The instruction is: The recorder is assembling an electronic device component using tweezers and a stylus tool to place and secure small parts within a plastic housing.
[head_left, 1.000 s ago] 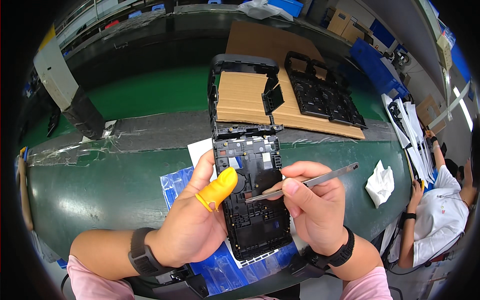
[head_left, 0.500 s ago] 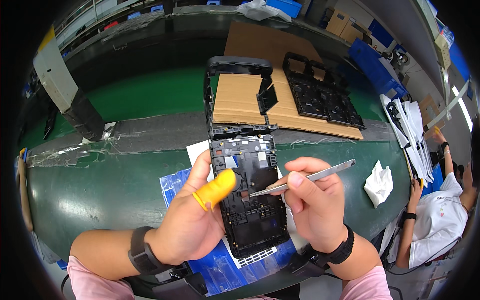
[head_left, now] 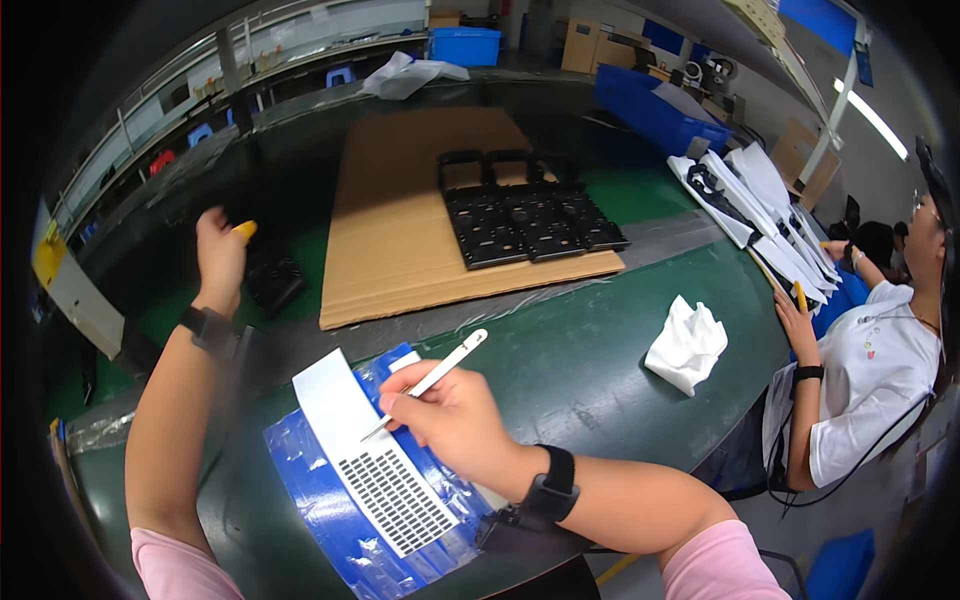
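My right hand (head_left: 440, 412) is closed in a pinch on metal tweezers (head_left: 450, 362). Their tip is over the white sheet (head_left: 330, 392), just above its rows of small black rectangular stickers (head_left: 395, 500). Under the sheet is a blue plastic-covered pad (head_left: 310, 500). Far to the left, my left hand (head_left: 222, 258) is stretched out with a yellow finger cot on its thumb; its fingers are partly turned away and blurred. Beside its wrist is a dark, blurred black part (head_left: 275, 282); whether the hand touches it cannot be seen.
Black plastic housings (head_left: 530, 222) lie side by side on a cardboard sheet (head_left: 375, 270). Crumpled white paper (head_left: 687, 345) lies on the green table (head_left: 590, 400). At right, a co-worker (head_left: 860, 400) sits near white-wrapped parts (head_left: 750, 215). A blue bin (head_left: 660, 110) stands behind.
My left hand has left the black housing and swung far out to the left. My right hand has brought the tweezers from the housing to the sticker sheet. The view has shifted.
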Tool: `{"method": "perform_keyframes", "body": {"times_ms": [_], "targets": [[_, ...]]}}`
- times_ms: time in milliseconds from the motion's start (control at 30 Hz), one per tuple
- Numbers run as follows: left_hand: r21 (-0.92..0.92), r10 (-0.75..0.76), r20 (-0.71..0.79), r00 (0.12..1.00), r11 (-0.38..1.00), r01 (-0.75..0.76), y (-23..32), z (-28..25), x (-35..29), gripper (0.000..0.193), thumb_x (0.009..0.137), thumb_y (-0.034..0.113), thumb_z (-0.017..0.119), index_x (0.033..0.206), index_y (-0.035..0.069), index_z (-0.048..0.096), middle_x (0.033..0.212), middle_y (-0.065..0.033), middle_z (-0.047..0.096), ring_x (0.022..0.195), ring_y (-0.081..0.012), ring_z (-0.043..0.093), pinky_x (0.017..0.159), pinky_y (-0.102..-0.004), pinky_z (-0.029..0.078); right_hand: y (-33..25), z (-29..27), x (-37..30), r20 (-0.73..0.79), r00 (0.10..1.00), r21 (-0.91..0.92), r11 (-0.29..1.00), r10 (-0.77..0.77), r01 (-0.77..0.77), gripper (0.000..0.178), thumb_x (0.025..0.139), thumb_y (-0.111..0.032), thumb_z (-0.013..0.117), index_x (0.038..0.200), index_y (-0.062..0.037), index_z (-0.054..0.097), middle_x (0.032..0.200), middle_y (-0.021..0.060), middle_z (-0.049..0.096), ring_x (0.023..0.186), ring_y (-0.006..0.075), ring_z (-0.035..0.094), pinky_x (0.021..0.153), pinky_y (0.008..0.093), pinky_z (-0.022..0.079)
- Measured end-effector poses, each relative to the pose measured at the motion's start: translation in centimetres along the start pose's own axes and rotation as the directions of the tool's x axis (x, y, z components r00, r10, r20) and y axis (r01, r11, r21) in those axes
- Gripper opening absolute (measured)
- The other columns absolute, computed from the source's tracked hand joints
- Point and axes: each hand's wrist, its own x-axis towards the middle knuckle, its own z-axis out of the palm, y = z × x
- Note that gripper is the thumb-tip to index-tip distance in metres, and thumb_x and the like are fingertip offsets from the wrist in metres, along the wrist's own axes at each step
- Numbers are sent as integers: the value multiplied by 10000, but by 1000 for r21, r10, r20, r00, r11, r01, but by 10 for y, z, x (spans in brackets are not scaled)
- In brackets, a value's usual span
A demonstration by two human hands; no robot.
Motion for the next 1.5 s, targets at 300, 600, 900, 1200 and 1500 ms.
{"method": "perform_keyframes", "body": {"times_ms": [300,600,900,1200,1500], "targets": [[578,-215,682,699,744,-336,135,200,-69,381,805,307,501,1039,23,601,1169,-174,512,1106,-335,450,882,-453,390,2,-11,-2,-30,999,15,999,30,-29,72,785,-30,569,851,-1,561,744,40,588,648,69,567,461,160,379],[184,266,561,784,883,-432,96,120,-61,113,644,30,544,671,-53,615,573,-196,554,530,-242,570,514,-353,424,3,-9,0,-74,997,-176,984,-15,1,39,775,-9,571,812,-1,565,710,38,591,618,74,567,479,175,400],[-304,-352,812,466,427,851,78,-34,-119,265,904,223,424,1008,12,546,896,-80,603,835,-172,578,735,-356,491,-3,-8,2,59,998,-108,994,-4,10,59,782,-10,587,834,13,570,712,56,585,541,48,494,481,171,388],[-705,-262,588,765,298,644,47,-51,-159,281,873,259,390,1048,57,477,1018,-107,555,948,-219,531,840,-394,424,1,3,3,91,992,-187,980,89,-71,76,796,-26,586,856,17,568,714,69,591,525,45,482,463,168,377],[-657,-339,666,665,157,738,42,-48,-161,322,931,291,369,1058,29,505,930,-89,590,811,-186,597,720,-338,511,5,7,5,56,994,-255,963,98,-81,102,800,-14,586,893,28,573,728,79,607,543,41,489,467,164,371]]}}
